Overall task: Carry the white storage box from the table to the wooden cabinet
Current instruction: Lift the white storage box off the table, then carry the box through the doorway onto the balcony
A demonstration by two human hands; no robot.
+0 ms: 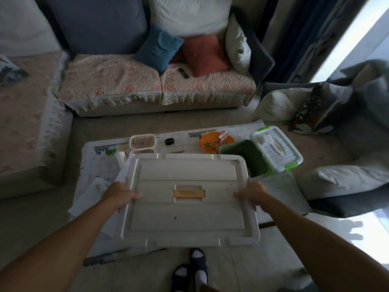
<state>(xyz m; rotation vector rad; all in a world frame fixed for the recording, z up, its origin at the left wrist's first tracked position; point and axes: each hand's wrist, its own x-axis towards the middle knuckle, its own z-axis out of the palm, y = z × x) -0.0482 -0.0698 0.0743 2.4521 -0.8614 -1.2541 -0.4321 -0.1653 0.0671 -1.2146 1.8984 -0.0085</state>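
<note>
So I've got the white storage box (187,199) clamped between my 2 hands, left hand (122,196) gripping its left edge and right hand (251,194) on the right edge, thumbs over the lid. Just past my fingers is the table (96,165), with a green bin (248,157) beyond my right hand.

1. Dim room; daylight enters from the window (366,45) at right, blown out.
2. Glare patch on floor (362,232) lower right.
3. Wide-angle bending at edges; overall soft, slightly blurred.
</note>
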